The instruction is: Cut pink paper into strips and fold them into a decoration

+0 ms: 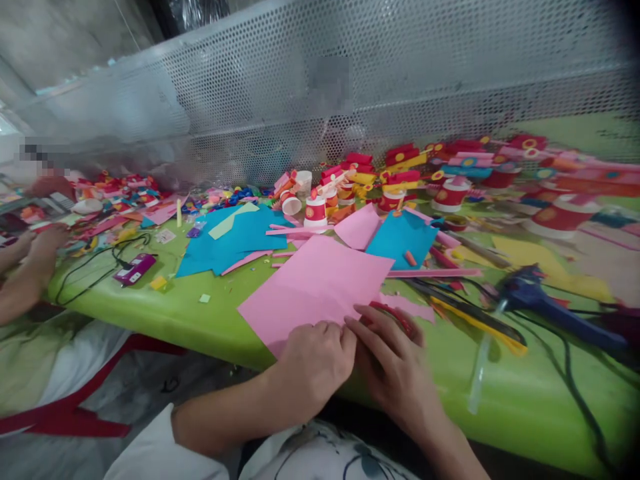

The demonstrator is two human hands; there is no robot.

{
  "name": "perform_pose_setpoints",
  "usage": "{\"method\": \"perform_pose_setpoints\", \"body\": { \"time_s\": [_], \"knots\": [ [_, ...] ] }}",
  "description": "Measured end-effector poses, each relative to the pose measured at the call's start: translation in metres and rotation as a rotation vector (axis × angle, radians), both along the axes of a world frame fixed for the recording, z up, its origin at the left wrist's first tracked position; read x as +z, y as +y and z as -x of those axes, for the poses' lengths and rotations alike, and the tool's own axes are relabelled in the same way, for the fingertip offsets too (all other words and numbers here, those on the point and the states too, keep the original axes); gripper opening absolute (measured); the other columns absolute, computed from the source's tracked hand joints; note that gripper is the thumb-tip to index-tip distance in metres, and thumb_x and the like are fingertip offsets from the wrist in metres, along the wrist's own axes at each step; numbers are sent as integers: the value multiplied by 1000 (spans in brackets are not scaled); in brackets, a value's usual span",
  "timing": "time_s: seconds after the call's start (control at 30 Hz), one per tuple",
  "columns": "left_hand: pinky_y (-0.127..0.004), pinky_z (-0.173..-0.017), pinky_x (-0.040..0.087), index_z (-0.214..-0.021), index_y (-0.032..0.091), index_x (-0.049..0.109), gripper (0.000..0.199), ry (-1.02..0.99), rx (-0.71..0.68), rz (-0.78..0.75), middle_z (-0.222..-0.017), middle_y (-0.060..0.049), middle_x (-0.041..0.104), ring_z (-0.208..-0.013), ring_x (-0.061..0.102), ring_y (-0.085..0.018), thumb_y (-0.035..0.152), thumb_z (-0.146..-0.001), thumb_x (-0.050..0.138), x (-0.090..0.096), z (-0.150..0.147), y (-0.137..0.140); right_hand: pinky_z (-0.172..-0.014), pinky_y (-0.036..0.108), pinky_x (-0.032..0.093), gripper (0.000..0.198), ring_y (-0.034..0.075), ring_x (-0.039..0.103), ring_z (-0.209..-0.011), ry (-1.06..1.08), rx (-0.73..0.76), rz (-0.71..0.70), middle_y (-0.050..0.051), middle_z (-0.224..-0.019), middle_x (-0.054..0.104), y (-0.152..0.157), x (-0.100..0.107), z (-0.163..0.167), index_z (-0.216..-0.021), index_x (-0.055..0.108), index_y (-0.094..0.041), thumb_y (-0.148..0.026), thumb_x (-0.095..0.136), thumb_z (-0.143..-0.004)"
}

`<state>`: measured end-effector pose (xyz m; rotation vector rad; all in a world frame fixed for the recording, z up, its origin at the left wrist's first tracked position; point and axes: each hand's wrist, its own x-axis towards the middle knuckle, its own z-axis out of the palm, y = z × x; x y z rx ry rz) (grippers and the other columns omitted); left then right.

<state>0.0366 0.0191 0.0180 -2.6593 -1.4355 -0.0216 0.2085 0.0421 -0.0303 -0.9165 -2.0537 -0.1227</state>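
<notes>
A pink sheet of paper or thin foam [320, 280] lies at the table's front edge, its near corner under my hands. My left hand [317, 363] is closed on the sheet's near edge, with its fingers curled under and the thumb towards the right hand. My right hand [397, 363] touches it at the same corner, fingers bent and pressed together on the edge. What lies between the two hands' fingertips is hidden. Just beyond the right fingers shows a red looped handle [403, 319], perhaps of scissors, partly covered by the hand.
Blue sheets [240, 233] and pink strips lie behind. A dark blue glue gun [565, 307] with its cord is at right, beside a yellow-and-black tool [480, 323]. Red-and-white paper-cup models [316, 212] line the perforated metal panel [400, 73]. A co-worker's hands [43, 257] are at left.
</notes>
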Motion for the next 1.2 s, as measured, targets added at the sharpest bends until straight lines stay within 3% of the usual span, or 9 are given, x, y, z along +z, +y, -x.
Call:
{"method": "perform_pose_setpoints", "body": {
  "time_s": [0.13,0.2,0.33,0.43,0.53,0.7,0.83,1.03,1.2],
  "knots": [
    [-35,-74,58,-125,22,60,40,-329,22,232,-102,-4,76,-91,73,-23,51,-97,60,14,31,0,-118,60,28,30,23,70,-110,2,30,35,8,-123,74,1,1,1,-119,69,-25,-11,62,-93],
    [-31,-88,56,-126,27,62,32,-459,-7,295,-115,-2,76,-103,72,-18,46,-101,55,24,58,2,-119,60,27,27,22,72,-105,9,32,47,7,-120,75,0,3,3,-114,71,-24,-11,62,-93],
    [-53,-126,24,-147,29,51,74,-298,-39,248,-161,-11,44,-152,36,-30,67,-85,66,22,121,3,-119,60,29,25,21,72,-104,2,-28,48,9,-121,74,-6,8,3,-113,70,-22,-11,64,-91],
    [-62,-125,16,-161,31,30,105,-84,21,253,-168,-12,32,-156,26,-35,73,-74,73,2,158,-1,-117,60,32,26,26,68,-114,-45,-114,56,13,-126,71,-14,13,-1,-116,70,-21,-20,69,-90],
    [-58,-124,24,-160,34,31,74,-38,52,186,-166,-7,36,-153,34,-29,48,-94,63,-16,177,-6,-117,62,31,27,29,66,-116,-136,-146,120,12,-127,71,-21,16,-6,-116,71,-22,-31,71,-91],
    [-51,-116,38,-146,33,54,49,-177,25,70,-150,-3,59,-133,57,-25,21,-99,49,-21,188,-7,-108,52,43,11,24,70,-105,-205,-112,160,6,-118,75,-25,17,-9,-102,74,-24,-26,65,-96],
    [-41,-100,50,-130,27,65,42,-353,24,-47,-125,-4,74,-113,67,-23,12,-95,48,-20,187,-3,-83,41,54,13,25,70,-99,-292,-163,145,10,-120,74,-26,16,-13,-96,72,-20,-24,60,-99],
    [-28,-79,53,-111,19,71,19,-557,135,-564,-93,-7,77,-82,71,-19,14,-94,65,-26,163,13,-95,50,51,16,35,61,-121,-316,-223,211,14,-133,69,-30,14,-28,-96,68,-20,-35,62,-98],
    [-27,-74,51,-117,20,73,28,-589,104,-733,-89,-7,78,-77,71,-18,12,-90,70,-28,145,34,-80,46,49,21,30,66,-102,-311,-247,238,10,-117,73,-38,24,-24,-83,61,-21,-36,62,-98]
  ]
}}
